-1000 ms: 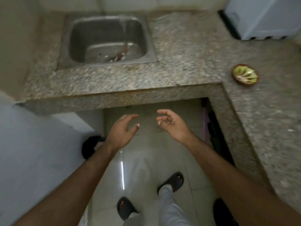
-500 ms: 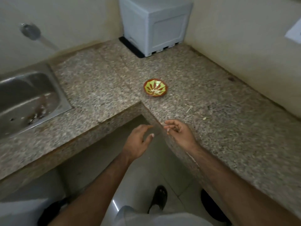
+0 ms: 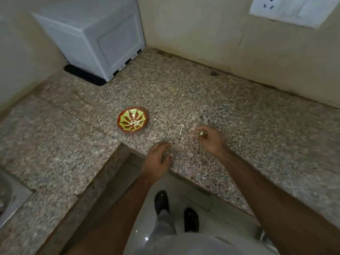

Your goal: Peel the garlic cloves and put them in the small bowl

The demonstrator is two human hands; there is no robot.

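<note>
Speckled granite forms the L-shaped surface (image 3: pixel 211 100), and on it sits one small bowl (image 3: pixel 132 119), red-brown with a green leaf pattern, holding a little heap of pale peeled garlic cloves (image 3: pixel 135 123) at its centre; they are too small and blurred to count. Right of the bowl, a thin pale stem or scrap of garlic skin (image 3: pixel 181 129) lies on the stone, apart from the bowl.

Two hands are in view. The right hand (image 3: pixel 209 138) hovers over the surface further right of the bowl, beyond the scrap, its fingers curled in and pinching one pale garlic clove (image 3: pixel 201 133) at the fingertips. The left hand (image 3: pixel 158 159) is nearer than the bowl, at the inner corner of the surface edge, fingers loosely curled and holding nothing that can be seen.

Behind the bowl, against the walls, stands one white boxy appliance (image 3: pixel 99 39) on a dark mat (image 3: pixel 82 75). Far left of the bowl, a steel sink (image 3: pixel 11 201) shows at the frame edge. One white socket plate (image 3: pixel 292 10) is on the wall.
</note>
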